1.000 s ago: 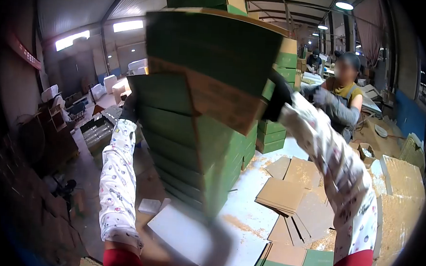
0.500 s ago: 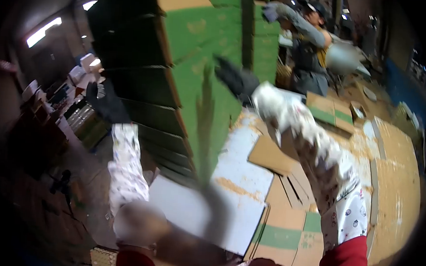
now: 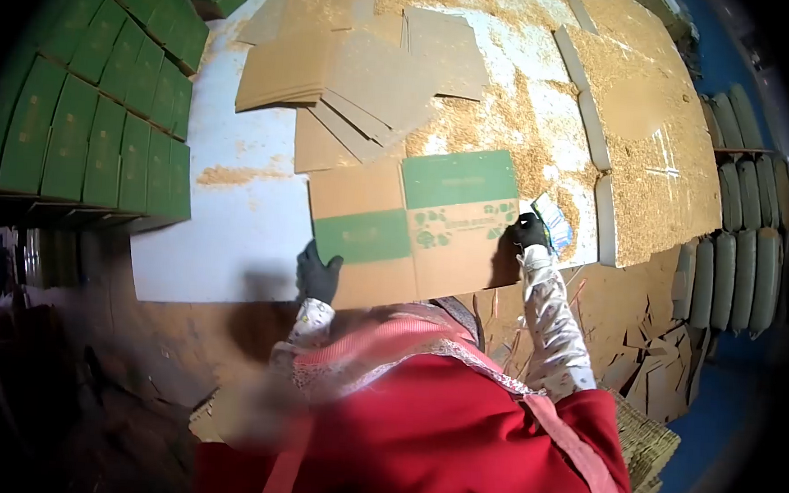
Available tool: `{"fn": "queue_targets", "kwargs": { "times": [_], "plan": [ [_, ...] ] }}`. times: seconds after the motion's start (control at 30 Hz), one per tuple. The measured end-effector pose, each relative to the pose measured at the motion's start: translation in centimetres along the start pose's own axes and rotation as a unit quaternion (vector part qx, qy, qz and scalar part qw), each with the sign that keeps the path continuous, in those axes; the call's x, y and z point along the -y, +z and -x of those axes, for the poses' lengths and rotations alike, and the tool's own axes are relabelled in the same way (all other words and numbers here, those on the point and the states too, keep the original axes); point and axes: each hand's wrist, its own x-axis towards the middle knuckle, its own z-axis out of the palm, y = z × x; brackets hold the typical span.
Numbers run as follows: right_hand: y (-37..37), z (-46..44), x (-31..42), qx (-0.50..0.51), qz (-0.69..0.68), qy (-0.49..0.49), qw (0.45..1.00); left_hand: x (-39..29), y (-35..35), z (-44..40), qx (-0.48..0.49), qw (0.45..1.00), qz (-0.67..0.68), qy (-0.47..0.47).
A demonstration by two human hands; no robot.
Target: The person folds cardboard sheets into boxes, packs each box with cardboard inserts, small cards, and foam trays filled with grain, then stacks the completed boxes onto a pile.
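A flattened cardboard box (image 3: 455, 216), brown with green panels and green print, lies on the white table surface (image 3: 221, 268) right in front of me. At its left edge is my left hand (image 3: 320, 276) in a black glove, thumb spread from the fingers, the thumb reaching over the cardboard. My right hand (image 3: 529, 230), also black-gloved, has its fingers curled at the box's right edge; the fingertips are partly hidden. Beside the right hand lies a small printed colourful packet or sheet (image 3: 551, 222).
Green boxes (image 3: 103, 129) stand stacked at the left. Flat brown cardboard sheets (image 3: 369, 69) lie beyond the flattened box, with crumbly tan material (image 3: 520, 119) scattered around. A low ridge (image 3: 585, 114) runs along the right, and grey-green sacks (image 3: 736, 267) stand at the far right.
Both hands were raised and open beside the tall green stack. Now they are down at opposite edges of the flattened box, and my view has swung downward and right.
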Motion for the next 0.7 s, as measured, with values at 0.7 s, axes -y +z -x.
{"fn": "queue_targets", "kwargs": {
  "times": [0.7],
  "plan": [
    [-19.8,5.0,18.7,0.596,-0.348,-0.231,0.686,-26.4,-5.0,5.3,-0.180,0.831,-0.027,0.526]
  ]
}}
